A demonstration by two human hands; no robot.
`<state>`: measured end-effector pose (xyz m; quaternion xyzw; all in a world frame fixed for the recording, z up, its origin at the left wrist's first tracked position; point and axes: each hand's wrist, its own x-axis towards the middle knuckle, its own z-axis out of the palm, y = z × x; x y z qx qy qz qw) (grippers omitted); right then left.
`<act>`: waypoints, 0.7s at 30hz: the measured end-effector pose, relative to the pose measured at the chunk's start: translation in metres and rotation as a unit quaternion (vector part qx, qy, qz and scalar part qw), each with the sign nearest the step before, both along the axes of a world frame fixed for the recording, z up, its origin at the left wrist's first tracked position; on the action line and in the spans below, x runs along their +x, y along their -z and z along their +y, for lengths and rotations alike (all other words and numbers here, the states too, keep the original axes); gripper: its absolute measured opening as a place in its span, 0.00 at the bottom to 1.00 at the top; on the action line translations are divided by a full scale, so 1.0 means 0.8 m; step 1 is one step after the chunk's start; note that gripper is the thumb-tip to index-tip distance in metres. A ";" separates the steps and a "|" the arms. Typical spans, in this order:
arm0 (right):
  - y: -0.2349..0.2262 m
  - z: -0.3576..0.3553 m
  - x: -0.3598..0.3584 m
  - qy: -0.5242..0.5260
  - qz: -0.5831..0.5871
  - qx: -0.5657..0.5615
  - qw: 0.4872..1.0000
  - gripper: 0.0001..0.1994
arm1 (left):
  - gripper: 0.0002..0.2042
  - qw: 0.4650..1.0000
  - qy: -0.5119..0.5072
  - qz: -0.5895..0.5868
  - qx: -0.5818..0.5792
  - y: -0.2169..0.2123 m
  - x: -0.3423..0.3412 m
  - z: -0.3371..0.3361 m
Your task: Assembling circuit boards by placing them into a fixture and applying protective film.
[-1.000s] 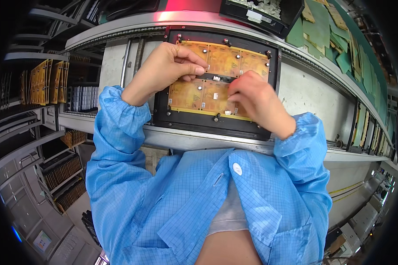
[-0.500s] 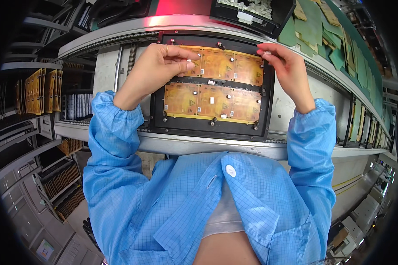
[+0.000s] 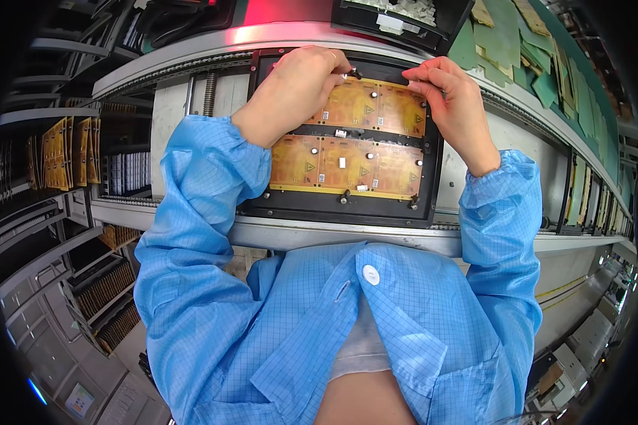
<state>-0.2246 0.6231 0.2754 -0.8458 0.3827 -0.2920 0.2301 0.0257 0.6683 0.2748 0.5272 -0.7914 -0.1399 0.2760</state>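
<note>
Two amber circuit board panels, the upper one [image 3: 398, 113] and the lower one [image 3: 288, 170], lie in a black carrier frame [image 3: 298, 209]. My left hand [image 3: 294, 85] is closed over the upper panel's far edge, pinching a small white connector [image 3: 345, 76] by a black clamp. It covers the panel's left end. My right hand [image 3: 458, 103] is at the frame's far right corner, fingertips pinched together; what they hold is too small to make out. One white connector [image 3: 342, 163] stands mid lower panel, another [image 3: 362, 189] at its near edge, and a third [image 3: 341, 133] on the bar between the panels.
Beyond the metal conveyor rail [image 3: 290, 32] stands a black bin [image 3: 432, 37] of white parts. Green and tan sheets [image 3: 539, 71] lie at the far right. Racks of boards [image 3: 53, 152] stand at the left.
My left hand has moved right and away from me, along the upper panel to its far edge. My right hand has shifted slightly left, and the white part in its fingertips no longer shows.
</note>
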 end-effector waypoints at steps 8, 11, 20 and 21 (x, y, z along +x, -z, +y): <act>-0.004 0.001 -0.016 0.012 0.031 -0.086 0.996 0.07 | 0.06 0.999 0.024 0.012 -0.034 0.013 -0.004 -0.004; -0.005 0.002 -0.015 0.008 0.032 -0.099 0.995 0.07 | 0.06 0.999 0.024 0.018 -0.031 0.012 -0.006 -0.005; 0.001 -0.001 -0.017 0.003 0.033 -0.090 0.995 0.08 | 0.05 0.998 0.031 0.044 -0.026 0.018 -0.004 -0.008; 0.002 -0.001 -0.017 0.001 0.033 -0.091 0.995 0.09 | 0.05 0.998 0.035 0.043 -0.039 0.019 -0.004 -0.008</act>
